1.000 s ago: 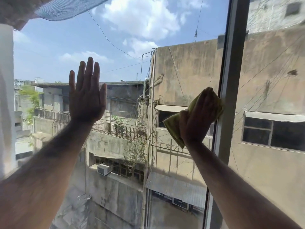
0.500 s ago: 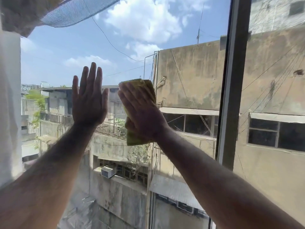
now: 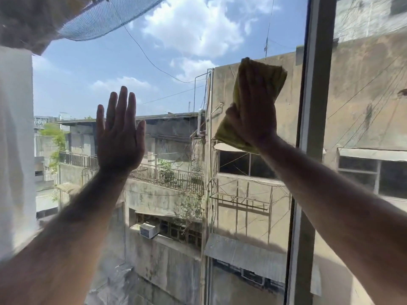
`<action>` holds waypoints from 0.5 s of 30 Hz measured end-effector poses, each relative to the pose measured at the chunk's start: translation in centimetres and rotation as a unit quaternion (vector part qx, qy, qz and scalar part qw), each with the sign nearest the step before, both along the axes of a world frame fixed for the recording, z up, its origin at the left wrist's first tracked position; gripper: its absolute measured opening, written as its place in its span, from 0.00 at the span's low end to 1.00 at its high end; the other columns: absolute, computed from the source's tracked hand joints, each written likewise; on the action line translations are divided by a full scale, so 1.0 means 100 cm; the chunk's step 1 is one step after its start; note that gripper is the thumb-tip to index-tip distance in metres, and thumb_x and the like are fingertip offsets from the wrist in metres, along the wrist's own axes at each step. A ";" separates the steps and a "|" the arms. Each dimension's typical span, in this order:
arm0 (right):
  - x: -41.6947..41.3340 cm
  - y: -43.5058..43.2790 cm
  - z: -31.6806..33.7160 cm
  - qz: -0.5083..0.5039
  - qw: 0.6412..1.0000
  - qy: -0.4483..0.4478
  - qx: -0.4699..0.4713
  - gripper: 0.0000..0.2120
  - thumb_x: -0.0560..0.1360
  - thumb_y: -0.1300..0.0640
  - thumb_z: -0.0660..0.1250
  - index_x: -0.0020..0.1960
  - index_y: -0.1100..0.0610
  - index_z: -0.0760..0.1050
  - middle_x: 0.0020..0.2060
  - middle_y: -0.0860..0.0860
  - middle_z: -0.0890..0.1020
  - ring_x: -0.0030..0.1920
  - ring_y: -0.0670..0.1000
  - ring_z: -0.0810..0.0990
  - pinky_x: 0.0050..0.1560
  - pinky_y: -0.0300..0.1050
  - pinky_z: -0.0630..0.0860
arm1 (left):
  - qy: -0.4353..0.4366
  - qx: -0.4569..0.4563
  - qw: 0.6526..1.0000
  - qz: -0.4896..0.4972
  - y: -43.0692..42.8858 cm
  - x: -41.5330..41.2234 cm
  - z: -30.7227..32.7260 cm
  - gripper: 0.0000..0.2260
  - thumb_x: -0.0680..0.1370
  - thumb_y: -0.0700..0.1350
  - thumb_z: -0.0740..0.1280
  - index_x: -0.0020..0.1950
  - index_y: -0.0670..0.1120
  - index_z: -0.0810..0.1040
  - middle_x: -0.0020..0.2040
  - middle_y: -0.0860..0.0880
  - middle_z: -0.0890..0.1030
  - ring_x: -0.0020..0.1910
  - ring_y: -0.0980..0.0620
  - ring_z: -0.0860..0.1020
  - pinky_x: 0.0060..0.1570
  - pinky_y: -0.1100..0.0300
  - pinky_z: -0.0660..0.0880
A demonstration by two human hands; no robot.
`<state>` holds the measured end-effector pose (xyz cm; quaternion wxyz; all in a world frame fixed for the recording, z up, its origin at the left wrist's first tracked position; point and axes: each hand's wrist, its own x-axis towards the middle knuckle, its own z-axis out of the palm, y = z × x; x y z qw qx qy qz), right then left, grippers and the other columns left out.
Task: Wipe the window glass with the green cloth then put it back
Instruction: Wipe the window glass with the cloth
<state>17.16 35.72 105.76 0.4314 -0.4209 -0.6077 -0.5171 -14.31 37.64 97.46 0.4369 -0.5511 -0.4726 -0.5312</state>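
Observation:
A large window glass (image 3: 176,62) fills the view, with sky and grey buildings behind it. My right hand (image 3: 255,111) presses a folded yellow-green cloth (image 3: 276,79) flat against the pane, high and right of centre, just left of the vertical frame. The cloth shows above my fingers and below my thumb. My left hand (image 3: 120,137) rests flat on the glass at centre left, fingers spread and pointing up, holding nothing.
A grey vertical window frame (image 3: 315,106) runs top to bottom on the right, with another pane (image 3: 370,106) beyond it. A white curtain (image 3: 15,139) hangs along the left edge. Blue mesh netting (image 3: 105,18) shows at the top left.
My right hand slid the cloth across the glass: from beside the frame leftward to near my left hand, then back right and higher. My left hand stayed planted on the pane.

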 end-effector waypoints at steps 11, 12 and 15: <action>-0.015 -0.006 -0.093 -0.037 0.957 -0.280 -0.072 0.36 0.83 0.50 0.55 0.84 0.67 0.48 0.85 0.65 0.52 0.86 0.64 0.50 0.85 0.65 0.52 | 0.002 -0.008 1.000 -0.007 -0.004 0.003 0.000 0.27 0.88 0.51 0.50 0.87 0.45 0.51 0.88 0.45 0.51 0.88 0.45 0.50 0.86 0.41 0.49; -0.016 -0.005 -0.093 -0.037 0.957 -0.278 -0.071 0.37 0.83 0.50 0.55 0.84 0.67 0.48 0.85 0.65 0.53 0.86 0.64 0.50 0.86 0.65 0.52 | 0.002 -0.008 1.000 -0.011 -0.005 0.003 0.000 0.27 0.88 0.51 0.51 0.87 0.44 0.52 0.88 0.45 0.52 0.87 0.44 0.51 0.85 0.41 0.50; -0.014 -0.007 -0.090 -0.024 0.956 -0.282 -0.083 0.36 0.83 0.49 0.55 0.84 0.65 0.48 0.85 0.63 0.52 0.86 0.62 0.49 0.85 0.65 0.53 | -0.012 0.009 1.000 -0.008 -0.010 0.009 0.008 0.26 0.88 0.50 0.54 0.83 0.40 0.61 0.86 0.41 0.60 0.85 0.39 0.60 0.83 0.41 0.57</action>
